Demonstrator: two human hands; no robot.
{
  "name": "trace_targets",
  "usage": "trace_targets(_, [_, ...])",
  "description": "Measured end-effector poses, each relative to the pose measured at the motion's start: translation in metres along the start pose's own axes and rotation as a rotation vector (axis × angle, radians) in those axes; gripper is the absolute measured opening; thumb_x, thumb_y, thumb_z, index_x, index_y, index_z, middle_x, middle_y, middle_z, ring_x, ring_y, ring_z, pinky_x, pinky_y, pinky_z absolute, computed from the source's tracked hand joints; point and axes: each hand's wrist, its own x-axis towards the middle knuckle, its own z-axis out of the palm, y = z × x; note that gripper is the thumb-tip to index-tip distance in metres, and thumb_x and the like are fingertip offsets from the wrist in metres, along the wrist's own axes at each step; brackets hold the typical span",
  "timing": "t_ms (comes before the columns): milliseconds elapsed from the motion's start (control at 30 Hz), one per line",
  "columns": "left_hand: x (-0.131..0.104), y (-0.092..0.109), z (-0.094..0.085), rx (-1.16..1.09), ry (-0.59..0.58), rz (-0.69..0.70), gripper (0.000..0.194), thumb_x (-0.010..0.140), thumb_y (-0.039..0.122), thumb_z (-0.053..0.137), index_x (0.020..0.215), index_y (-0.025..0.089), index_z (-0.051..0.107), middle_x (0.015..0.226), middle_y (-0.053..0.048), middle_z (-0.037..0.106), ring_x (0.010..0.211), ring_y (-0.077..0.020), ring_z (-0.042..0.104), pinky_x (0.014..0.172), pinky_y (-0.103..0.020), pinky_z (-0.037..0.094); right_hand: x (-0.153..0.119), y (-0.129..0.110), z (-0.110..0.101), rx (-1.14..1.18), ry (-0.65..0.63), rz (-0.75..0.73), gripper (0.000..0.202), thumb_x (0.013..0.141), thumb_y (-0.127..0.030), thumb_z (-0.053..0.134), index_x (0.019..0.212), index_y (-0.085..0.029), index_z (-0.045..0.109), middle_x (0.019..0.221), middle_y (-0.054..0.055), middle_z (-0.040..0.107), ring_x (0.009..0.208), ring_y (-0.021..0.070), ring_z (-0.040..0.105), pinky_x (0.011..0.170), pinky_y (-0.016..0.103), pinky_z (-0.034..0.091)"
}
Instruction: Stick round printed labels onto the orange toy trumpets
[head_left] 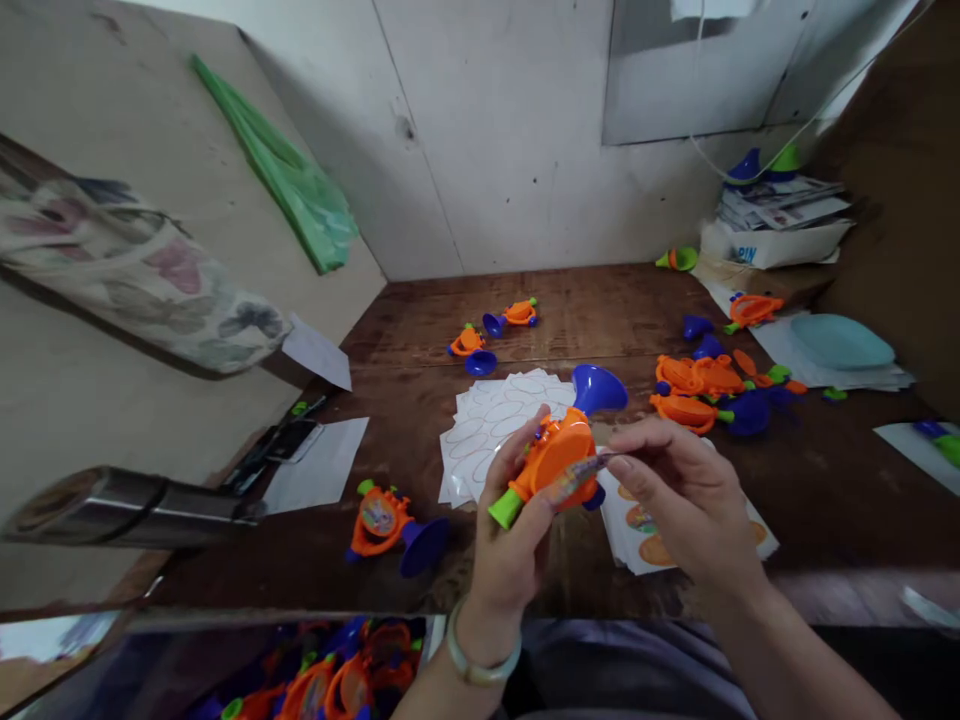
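My left hand [510,540] is wrapped round an orange toy trumpet [557,452] with a blue bell and a green mouthpiece. Between the thumb and fingertips of my right hand [686,500] is the edge of a small printed sticker [581,470]. The sticker's other end lies against the trumpet's flat oval side, near my left thumb. Under my right hand is a sheet of orange oval stickers [652,552], partly covered by the hand. Behind the trumpet lies a fanned pile of white sheets with oval outlines [480,440].
Another toy trumpet [382,520] with a sticker lies at left. Several loose trumpets [697,380] are heaped at right, near a light blue dish [840,341]. A steel flask [127,507] stands at far left. Below the table edge are more trumpets [330,685].
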Motion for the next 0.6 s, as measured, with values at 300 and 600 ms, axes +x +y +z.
trace_targets(300, [-0.0041, 0.0083, 0.001, -0.081, -0.157, 0.035, 0.057, 0.086, 0.034, 0.09, 0.141, 0.037, 0.076, 0.16, -0.006, 0.068, 0.147, -0.0373, 0.064, 0.122, -0.049, 0.056, 0.0054, 0.0065, 0.0093, 0.038, 0.035, 0.16, 0.008, 0.082, -0.022, 0.088, 0.085, -0.025, 0.081, 0.075, -0.004, 0.076, 0.062, 0.0077, 0.068, 0.061, 0.014, 0.058])
trace_targets(600, [-0.0022, 0.0095, 0.0077, -0.017, -0.167, 0.103, 0.051, 0.09, 0.032, 0.089, 0.139, 0.036, 0.076, 0.161, -0.008, 0.067, 0.145, -0.0347, 0.067, 0.119, -0.046, 0.058, 0.0063, 0.0044, 0.0074, 0.027, 0.018, 0.214, 0.008, 0.081, -0.025, 0.087, 0.084, -0.023, 0.08, 0.072, -0.003, 0.075, 0.061, 0.0087, 0.066, 0.058, 0.016, 0.056])
